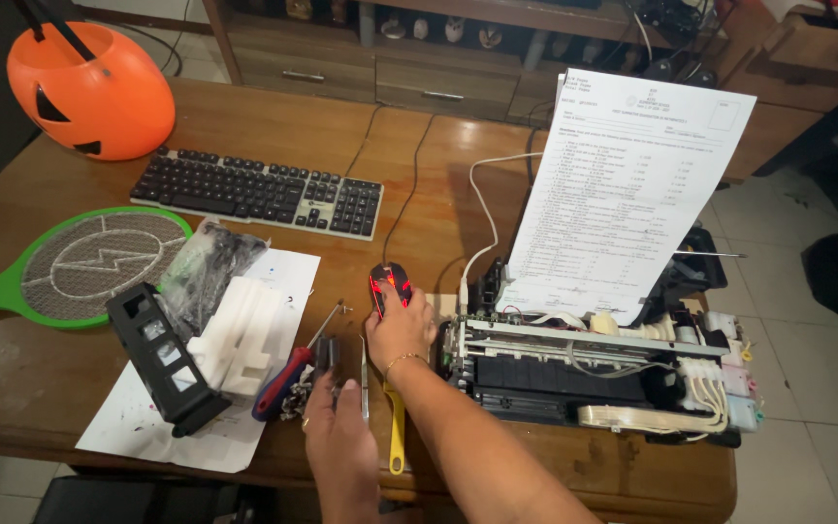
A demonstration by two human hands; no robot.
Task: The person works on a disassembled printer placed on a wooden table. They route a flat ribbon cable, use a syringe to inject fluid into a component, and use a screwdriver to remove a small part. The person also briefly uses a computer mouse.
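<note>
1. Two hands over the wooden desk (244, 126), both at its near edge, close together.
2. Right hand (400, 325) lies palm-down on the black mouse with red glow (389, 283); fingers curled over its rear half, front half showing beyond the fingertips. Closed on the mouse, resting grip.
3. Left hand (337, 427) sits just left of and nearer than the right, fingers loosely together, pointing away. Fingertips are at a small dark metal part (328, 351); cannot tell whether it is pinched or only touched.
4. Red-and-blue-handled screwdriver (288, 374) lies just left of the left hand, shaft pointing up-right toward the mouse.
5. Yellow-handled tool (396, 442) lies under the right forearm, between the two wrists.
6. Opened printer (584, 374), cover off, sits just right of the right hand; a printed sheet (623, 194) stands in its feed.
7. Left of the hands, on white paper (147, 427): black cartridge frame (162, 359), white foam block (240, 330), clear plastic bag (206, 267).
8. Farther back: keyboard (259, 192), green electric swatter (89, 264), orange pumpkin bucket (89, 89).
</note>
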